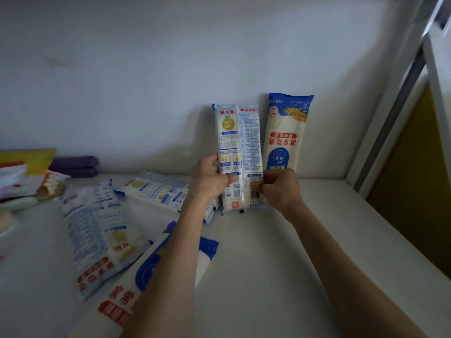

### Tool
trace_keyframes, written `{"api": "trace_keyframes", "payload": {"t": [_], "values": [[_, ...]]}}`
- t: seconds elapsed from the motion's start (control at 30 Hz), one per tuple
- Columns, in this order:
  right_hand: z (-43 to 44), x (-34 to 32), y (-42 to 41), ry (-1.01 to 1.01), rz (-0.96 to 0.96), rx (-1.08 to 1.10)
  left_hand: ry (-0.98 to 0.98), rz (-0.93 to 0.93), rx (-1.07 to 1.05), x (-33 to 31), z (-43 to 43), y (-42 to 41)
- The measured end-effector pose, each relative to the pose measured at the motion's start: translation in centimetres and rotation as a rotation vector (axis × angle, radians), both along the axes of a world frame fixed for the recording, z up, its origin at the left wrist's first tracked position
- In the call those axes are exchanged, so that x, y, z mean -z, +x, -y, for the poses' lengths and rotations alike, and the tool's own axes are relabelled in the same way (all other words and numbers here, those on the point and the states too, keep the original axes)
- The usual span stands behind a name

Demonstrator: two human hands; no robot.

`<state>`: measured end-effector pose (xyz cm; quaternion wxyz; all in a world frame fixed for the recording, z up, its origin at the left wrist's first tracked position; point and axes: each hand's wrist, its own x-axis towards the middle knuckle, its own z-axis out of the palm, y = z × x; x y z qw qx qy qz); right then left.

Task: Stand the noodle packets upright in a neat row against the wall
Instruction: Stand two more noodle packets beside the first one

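Observation:
A white noodle packet (pixel 238 142) with blue print stands upright, its back face toward me. My left hand (pixel 208 179) grips its left edge low down, and my right hand (pixel 278 189) pinches its right edge. Just behind it to the right, a blue-topped noodle packet (pixel 288 132) leans upright against the white wall (pixel 170 81), upside down. Three more packets lie flat on the table: one (pixel 97 230) at the left, one (pixel 156 191) behind it, and one (pixel 146 272) partly under my left forearm.
The white table (pixel 280 252) ends at a drop on the right, beside a white frame (pixel 390 113). At the far left lie a purple cloth bundle (pixel 75 165), a yellow item (pixel 29 158) and other clutter.

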<state>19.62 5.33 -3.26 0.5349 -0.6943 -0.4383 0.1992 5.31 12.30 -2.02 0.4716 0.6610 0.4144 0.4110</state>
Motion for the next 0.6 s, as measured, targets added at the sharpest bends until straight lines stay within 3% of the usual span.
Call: {"api": "trace_keyframes", "payload": {"t": [0.13, 0.27, 0.47, 0.6], "values": [[-1.8, -0.3, -0.4, 0.07, 0.058, 0.102, 0.158, 0.09, -0.157, 0.5, -0.3, 1.2], [-2.5, 0.5, -0.5, 0.058, 0.129, 0.187, 0.167, 0.062, -0.191, 1.6, -0.7, 2.4], [-2.5, 1.0, -0.9, 0.069, 0.177, 0.207, 0.073, -0.27, -0.158, 1.5, -1.6, 2.0], [-2.5, 0.7, -0.6, 0.001, 0.207, 0.188, 0.151, -0.284, -0.253, 1.9, -1.4, 2.2]]}}
